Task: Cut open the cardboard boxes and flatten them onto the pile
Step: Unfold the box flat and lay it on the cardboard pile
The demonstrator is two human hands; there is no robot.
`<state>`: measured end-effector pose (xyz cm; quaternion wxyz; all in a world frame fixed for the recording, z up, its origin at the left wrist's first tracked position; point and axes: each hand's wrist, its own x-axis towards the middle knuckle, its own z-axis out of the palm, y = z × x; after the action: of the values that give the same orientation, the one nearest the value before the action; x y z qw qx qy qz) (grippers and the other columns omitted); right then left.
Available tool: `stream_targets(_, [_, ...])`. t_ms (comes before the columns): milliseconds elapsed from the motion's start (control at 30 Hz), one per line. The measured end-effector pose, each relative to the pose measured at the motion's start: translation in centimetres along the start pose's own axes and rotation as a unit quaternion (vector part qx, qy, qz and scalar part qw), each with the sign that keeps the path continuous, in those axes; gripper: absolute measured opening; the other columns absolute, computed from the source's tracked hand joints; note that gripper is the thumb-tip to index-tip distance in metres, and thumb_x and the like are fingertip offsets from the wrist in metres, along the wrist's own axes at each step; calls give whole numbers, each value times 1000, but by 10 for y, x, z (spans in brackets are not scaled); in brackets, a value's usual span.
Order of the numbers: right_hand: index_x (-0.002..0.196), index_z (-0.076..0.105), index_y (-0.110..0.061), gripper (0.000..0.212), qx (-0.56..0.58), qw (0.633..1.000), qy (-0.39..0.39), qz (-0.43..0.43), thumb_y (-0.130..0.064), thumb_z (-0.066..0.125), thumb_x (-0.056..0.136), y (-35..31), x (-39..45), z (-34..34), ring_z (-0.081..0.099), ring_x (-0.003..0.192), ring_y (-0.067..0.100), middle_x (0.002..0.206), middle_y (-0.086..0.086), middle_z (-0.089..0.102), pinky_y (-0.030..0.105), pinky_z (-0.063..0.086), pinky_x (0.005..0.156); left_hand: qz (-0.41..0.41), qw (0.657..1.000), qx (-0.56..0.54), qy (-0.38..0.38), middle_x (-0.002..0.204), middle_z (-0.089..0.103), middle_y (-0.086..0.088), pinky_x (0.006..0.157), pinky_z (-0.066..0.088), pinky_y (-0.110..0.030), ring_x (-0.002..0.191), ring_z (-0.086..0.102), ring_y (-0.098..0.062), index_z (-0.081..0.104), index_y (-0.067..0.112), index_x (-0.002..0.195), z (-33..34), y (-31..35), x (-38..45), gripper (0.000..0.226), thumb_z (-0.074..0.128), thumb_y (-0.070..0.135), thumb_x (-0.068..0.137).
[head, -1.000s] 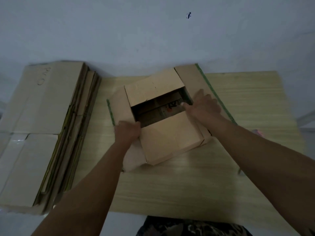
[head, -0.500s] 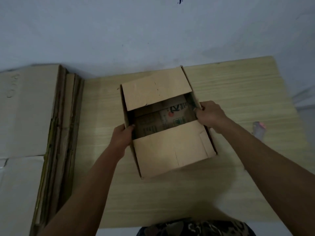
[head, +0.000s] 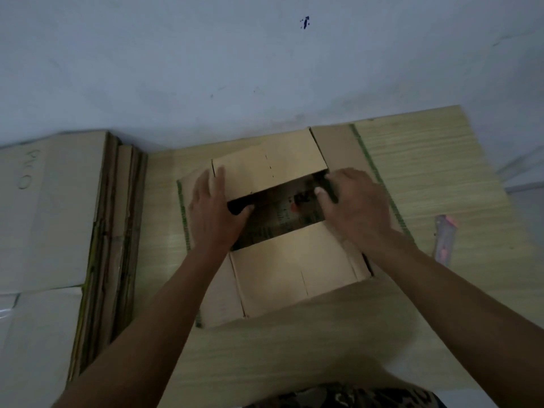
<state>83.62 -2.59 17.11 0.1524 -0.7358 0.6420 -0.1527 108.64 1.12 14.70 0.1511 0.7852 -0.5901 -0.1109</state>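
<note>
Wooden tabletop (head: 426, 160) at frame centre carries the box (head: 294, 269). Left hand (head: 213, 212) and right hand (head: 357, 207) seemingly press its side flaps outward, fingers flat; push evenly.

Dim light; pale wood-grain table (head: 441, 172) against bluish-white wall (head: 206, 54), dark mark (head: 305, 22) on it.
</note>
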Motion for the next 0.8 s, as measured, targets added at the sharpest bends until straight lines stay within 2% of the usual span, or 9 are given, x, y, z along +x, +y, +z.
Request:
stream_targets(67, [120, 70, -19, 35, 22, 992, -82, -93, -43, 55, 99, -18, -10, -2, 64, 101, 27, 111, 5, 71, 36, 50, 83, 97, 994, 37, -25, 163, 30, -12, 121, 23, -52, 151, 25, -32, 33, 21, 157, -3, 6, 18, 86, 77, 39, 86])
stream_targets(167, [110, 72, -21, 46, -22, 967, -213, -139, -49, 37, 105, -34, -23, -5, 65, 93, 29, 100, 7, 71, 32, 42, 72, 181, 980, 72, -38, 151, 51, -10, 117, 32, -56, 138, 48, -31, 54, 20, 145, -6, 10, 41, 57, 71, 28, 92])
stream_targets(300, [109, 75, -22, 56, -46, 985, -138, -96, -57, 32, 103, -44, -41, -22, 66, 98, 29, 107, 4, 73, 33, 49, 80, 240, 967, 10, 82, 118, 74, -10, 85, 55, -45, 100, 70, -34, 75, 15, 120, -25, 20, 59, 28, 65, 25, 95])
stream_targets(400, [84, 72, -23, 57, -43, 988, -142, -32, -63, 35, 101, -53, -55, -48, 57, 70, 23, 73, 3, 59, 31, 41, 66, 265, 952, -2, 155, 97, 76, -8, 66, 52, -36, 80, 71, -33, 74, 14, 109, -42, 30, 72, 22, 66, 28, 94])
stream_targets(467, [64, 56, -27, 56, -47, 982, -180, 2, -67, 37, 98, -59, -67, -62, 46, 60, 15, 65, -2, 47, 30, 37, 62, 290, 937, 2, 194, 91, 72, -8, 62, 42, -33, 74, 66, -32, 65, 13, 103, -49, 38, 80, 17, 68, 24, 92])
stream_targets(567, [83, 65, -29, 50, -71, 966, -248, 32, -73, 43, 91, -66, -86, -74, 55, 72, 17, 76, -4, 53, 28, 39, 64, 304, 922, 48, 235, 98, 60, -10, 72, 32, -35, 87, 57, -31, 59, 13, 98, -46, 47, 92, 15, 66, 9, 86])
stream_targets(667, [109, 70, -32, 47, -69, 949, -306, 26, -67, 41, 96, -72, -106, -80, 57, 88, 16, 87, -10, 59, 32, 42, 81, 295, 924, 85, 230, 116, 58, -11, 85, 31, -40, 109, 47, -29, 66, 16, 102, -33, 49, 102, 38, 66, -3, 69])
stream_targets(733, [114, 71, -33, 45, -47, 947, -316, 31, -64, 43, 94, -73, -119, -84, 62, 101, 14, 108, -13, 70, 36, 46, 96, 293, 931, 116, 183, 138, 52, -16, 103, 29, -46, 130, 38, -32, 65, 13, 122, -21, 49, 105, 51, 68, 2, 72])
stream_targets(800, [125, 66, -41, 44, -31, 940, -337, 50, -62, 45, 93, -75, -130, -89, 61, 115, 15, 128, -13, 66, 40, 44, 105, 273, 947, 147, 86, 162, 24, -18, 120, 14, -54, 150, 18, -36, 41, 6, 150, -6, 46, 106, 74, 70, 24, 84])
